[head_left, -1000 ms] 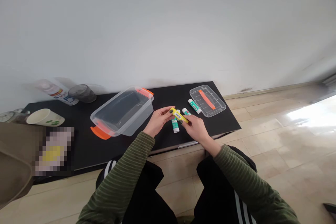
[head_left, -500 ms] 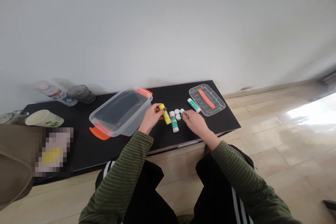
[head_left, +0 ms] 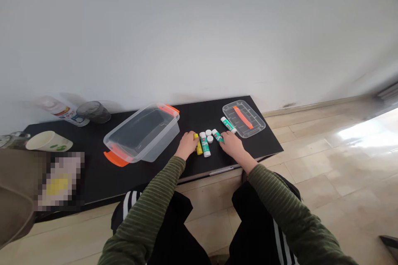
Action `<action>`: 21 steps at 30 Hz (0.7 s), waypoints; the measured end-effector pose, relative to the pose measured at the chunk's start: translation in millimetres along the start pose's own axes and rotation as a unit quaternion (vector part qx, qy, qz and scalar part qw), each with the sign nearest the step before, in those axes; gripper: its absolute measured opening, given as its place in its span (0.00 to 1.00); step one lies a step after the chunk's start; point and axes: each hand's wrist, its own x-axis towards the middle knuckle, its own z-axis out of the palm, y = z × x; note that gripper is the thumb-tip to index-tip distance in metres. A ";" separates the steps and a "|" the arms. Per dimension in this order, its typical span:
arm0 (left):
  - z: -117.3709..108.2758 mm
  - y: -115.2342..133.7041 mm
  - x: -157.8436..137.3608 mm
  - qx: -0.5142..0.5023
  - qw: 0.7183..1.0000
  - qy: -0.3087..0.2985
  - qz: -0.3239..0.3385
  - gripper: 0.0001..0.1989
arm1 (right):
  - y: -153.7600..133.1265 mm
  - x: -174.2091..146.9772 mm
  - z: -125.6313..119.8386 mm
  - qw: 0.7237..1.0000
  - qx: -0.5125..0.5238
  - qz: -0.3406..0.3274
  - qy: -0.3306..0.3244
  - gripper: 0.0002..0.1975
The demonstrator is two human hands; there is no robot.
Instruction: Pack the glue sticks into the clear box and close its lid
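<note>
The left hand (head_left: pixel 185 145) touches a yellow stick (head_left: pixel 199 147). The right hand (head_left: pixel 233 145) touches a green stick (head_left: pixel 217 135). I can't tell if either grips. A clear box (head_left: pixel 162 144) sits left.

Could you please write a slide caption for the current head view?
Left hand on a yellow tube, right hand on a green tube, clear box and lid nearby.

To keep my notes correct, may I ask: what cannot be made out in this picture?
All in the head view:
Middle green glue stick, lower end: covered by the right hand.
Yellow glue stick, any print: too small to read.
White canister, lettering: blurred.
Clear object at far left: cut off by the picture's edge.
</note>
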 end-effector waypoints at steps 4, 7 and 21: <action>1.0 -0.5 -0.5 0.056 0.998 -0.004 0.016 0.12 | 2.0 2.0 2.4 1.000 0.000 0.001 0.000 0.13; 0.8 0.4 -1.9 0.089 0.996 0.004 0.020 0.14 | 2.1 3.0 3.6 1.000 -0.002 0.004 -0.003 0.14; 30.2 17.0 -16.4 0.165 0.950 0.057 0.259 0.14 | -0.9 5.8 10.3 1.000 -0.005 0.021 -0.014 0.16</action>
